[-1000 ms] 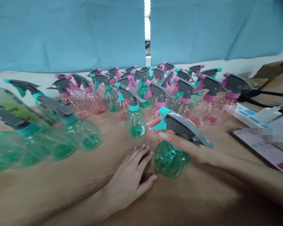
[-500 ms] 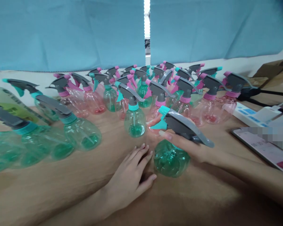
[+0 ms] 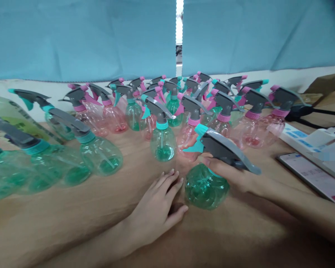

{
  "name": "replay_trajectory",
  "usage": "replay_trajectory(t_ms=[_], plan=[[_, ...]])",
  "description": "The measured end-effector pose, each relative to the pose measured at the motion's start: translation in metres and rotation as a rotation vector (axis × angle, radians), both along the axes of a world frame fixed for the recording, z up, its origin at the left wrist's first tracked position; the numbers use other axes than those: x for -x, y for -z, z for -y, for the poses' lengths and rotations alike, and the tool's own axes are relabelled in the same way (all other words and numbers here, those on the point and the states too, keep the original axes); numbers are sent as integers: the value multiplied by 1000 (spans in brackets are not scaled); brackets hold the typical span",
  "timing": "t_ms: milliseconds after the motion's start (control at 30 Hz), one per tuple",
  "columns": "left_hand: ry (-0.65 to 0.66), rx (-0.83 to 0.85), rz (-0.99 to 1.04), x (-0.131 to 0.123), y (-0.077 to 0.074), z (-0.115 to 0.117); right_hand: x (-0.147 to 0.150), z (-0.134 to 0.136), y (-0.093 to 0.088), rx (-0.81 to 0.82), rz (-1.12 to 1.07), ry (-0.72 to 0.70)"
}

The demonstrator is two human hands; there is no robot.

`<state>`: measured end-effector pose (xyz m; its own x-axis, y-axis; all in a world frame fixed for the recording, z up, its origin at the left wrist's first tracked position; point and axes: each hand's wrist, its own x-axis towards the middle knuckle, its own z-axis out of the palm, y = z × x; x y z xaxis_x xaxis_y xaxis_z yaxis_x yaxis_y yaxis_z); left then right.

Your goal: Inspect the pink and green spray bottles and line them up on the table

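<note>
My right hand (image 3: 226, 171) is wrapped round the neck of a green spray bottle (image 3: 206, 188), just under its grey head and turquoise trigger. Part of the fingers is hidden behind the bottle. This bottle stands on the wooden table (image 3: 106, 212), its nozzle pointing left and away from me. To its left, my left hand (image 3: 159, 204) lies palm down on the tabletop, fingers stretched and holding nothing. Beyond the left hand stands another green spray bottle (image 3: 163, 143) with a little green showing at its base.
Several pink spray bottles (image 3: 252, 130) and green ones crowd the back of the table. More green spray bottles (image 3: 100, 156) stand at the left, near a green-and-white package (image 3: 16, 115). A phone (image 3: 309, 175) and a white power strip (image 3: 293, 136) lie right. A blue curtain (image 3: 80, 41) hangs behind.
The fingers of my right hand have drawn in from beside the trigger and curled closer round the bottle's neck. My left hand stays flat; the whole view has shifted slightly.
</note>
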<state>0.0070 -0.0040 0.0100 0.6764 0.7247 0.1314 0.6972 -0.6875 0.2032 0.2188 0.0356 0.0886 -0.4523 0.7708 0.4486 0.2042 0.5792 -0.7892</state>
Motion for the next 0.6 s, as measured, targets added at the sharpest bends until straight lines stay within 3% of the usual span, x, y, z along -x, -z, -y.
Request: replay_trajectory(t_ms=[133, 467, 600], plan=[[-7, 3, 6, 0, 0, 0, -3, -2, 5, 14, -67, -55], [-4, -11, -4, 1, 1, 0, -5, -2, 8, -95, -35, 34], [4, -19, -8, 1, 1, 0, -8, -3, 17, -30, 1, 88]])
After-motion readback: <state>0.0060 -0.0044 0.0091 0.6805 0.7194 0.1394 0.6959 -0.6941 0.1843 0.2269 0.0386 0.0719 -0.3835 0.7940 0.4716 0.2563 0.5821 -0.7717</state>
